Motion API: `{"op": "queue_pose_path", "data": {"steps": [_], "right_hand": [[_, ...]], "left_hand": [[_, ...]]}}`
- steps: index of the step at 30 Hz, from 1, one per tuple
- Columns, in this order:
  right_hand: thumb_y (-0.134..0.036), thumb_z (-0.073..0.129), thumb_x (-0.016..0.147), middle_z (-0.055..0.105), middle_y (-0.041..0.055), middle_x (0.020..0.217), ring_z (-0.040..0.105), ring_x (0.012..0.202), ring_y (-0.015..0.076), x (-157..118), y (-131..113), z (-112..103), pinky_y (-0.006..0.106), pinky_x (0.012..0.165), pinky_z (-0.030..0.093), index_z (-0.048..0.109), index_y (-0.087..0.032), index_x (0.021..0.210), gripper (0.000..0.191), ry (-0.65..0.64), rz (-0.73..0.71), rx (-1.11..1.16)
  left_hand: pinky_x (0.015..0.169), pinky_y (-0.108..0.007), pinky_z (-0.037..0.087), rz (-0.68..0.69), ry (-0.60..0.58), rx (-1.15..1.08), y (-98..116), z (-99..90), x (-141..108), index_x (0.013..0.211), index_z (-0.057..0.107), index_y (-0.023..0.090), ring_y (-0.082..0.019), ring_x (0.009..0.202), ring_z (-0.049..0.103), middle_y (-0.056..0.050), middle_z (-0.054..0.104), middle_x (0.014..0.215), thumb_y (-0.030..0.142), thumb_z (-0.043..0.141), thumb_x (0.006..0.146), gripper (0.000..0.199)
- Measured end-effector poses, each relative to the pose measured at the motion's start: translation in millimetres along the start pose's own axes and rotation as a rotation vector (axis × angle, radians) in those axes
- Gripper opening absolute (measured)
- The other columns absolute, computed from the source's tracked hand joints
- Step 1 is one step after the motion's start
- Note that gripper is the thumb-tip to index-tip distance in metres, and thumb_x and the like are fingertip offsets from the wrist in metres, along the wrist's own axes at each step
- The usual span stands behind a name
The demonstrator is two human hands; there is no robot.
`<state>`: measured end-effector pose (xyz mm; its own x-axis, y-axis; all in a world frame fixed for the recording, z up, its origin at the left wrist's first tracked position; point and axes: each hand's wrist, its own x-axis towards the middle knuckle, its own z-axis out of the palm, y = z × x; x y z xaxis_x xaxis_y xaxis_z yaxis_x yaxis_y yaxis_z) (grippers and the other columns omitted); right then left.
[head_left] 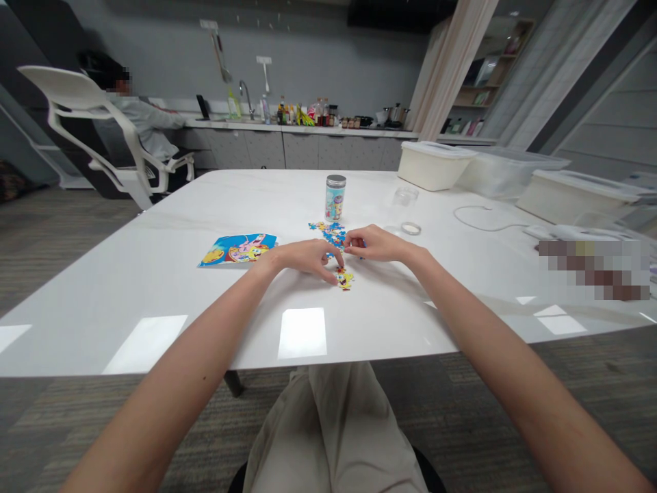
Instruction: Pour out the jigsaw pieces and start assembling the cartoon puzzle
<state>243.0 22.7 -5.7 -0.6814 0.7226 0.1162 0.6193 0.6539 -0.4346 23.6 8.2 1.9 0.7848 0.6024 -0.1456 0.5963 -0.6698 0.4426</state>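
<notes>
My left hand [314, 258] rests low over the table, thumb and forefinger apart, its tips at the edge of a few joined jigsaw puzzle pieces [345, 279] with a yellow cartoon face. My right hand [373, 244] is at the pile of loose blue puzzle pieces [333, 233], fingers curled together; whatever is between them is too small to make out. Left of the pile lies a picture sheet [239, 249] with cartoon figures on blue. Behind the pile a printed can [335, 198] with a metal lid stands upright.
On the white table [169, 274], a clear jar [405, 197] and a ring-shaped lid [410, 228] lie to the right. Farther right are a white cable [477, 209] and several storage boxes [435, 164]. A person [148, 123] sits on a white chair [128, 130] at the back left, by the kitchen counter.
</notes>
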Motion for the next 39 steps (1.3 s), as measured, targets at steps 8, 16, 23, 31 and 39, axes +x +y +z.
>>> {"op": "queue_pose_path", "data": {"steps": [8,16,23,31,39], "right_hand": [[-0.028,0.052,0.084,0.056,-0.0017,0.061,0.046,0.055,0.0102,0,-1,-1,0.022,0.057,0.031,0.066,-0.015,0.086,0.018,0.022,0.002,-0.082],[-0.025,0.054,0.082,0.057,-0.0016,0.061,0.047,0.056,0.0108,0,4,-1,0.024,0.059,0.031,0.067,-0.016,0.086,0.016,0.018,0.018,-0.096],[-0.027,0.054,0.083,0.059,-0.0002,0.063,0.048,0.057,0.0115,0,1,-1,0.024,0.06,0.031,0.069,-0.016,0.088,0.019,-0.013,0.03,-0.122],[-0.026,0.05,0.086,0.058,0.0,0.065,0.048,0.058,0.0114,0,0,-1,0.024,0.06,0.032,0.071,-0.015,0.094,0.026,-0.033,0.021,-0.136],[-0.025,0.053,0.084,0.058,-0.0012,0.065,0.046,0.057,0.0115,-3,-5,0,0.024,0.06,0.032,0.069,-0.017,0.107,0.029,-0.091,0.065,-0.111]], "left_hand": [[0.063,-0.023,0.036,-0.007,-0.016,-0.009,2,2.3,1,0.112,0.065,0.021,-0.012,0.058,0.046,0.005,0.05,0.068,0.044,0.071,0.07,0.048],[0.062,-0.024,0.035,-0.11,0.295,0.219,-6,1.3,1,0.09,0.062,0.019,-0.016,0.067,0.055,-0.001,0.06,0.071,0.029,0.052,0.083,0.016],[0.062,-0.029,0.035,-0.182,0.147,0.578,-8,2.7,1,0.074,0.065,0.019,-0.02,0.071,0.06,-0.008,0.064,0.073,0.021,0.048,0.081,0.019],[0.061,-0.029,0.038,-0.161,0.118,0.604,-4,7.0,5,0.076,0.068,0.019,-0.022,0.073,0.063,-0.01,0.068,0.076,0.023,0.048,0.081,0.021],[0.062,-0.029,0.04,-0.202,0.114,0.587,2,7.3,5,0.08,0.07,0.018,-0.023,0.077,0.066,-0.011,0.07,0.08,0.022,0.047,0.082,0.023]]}}
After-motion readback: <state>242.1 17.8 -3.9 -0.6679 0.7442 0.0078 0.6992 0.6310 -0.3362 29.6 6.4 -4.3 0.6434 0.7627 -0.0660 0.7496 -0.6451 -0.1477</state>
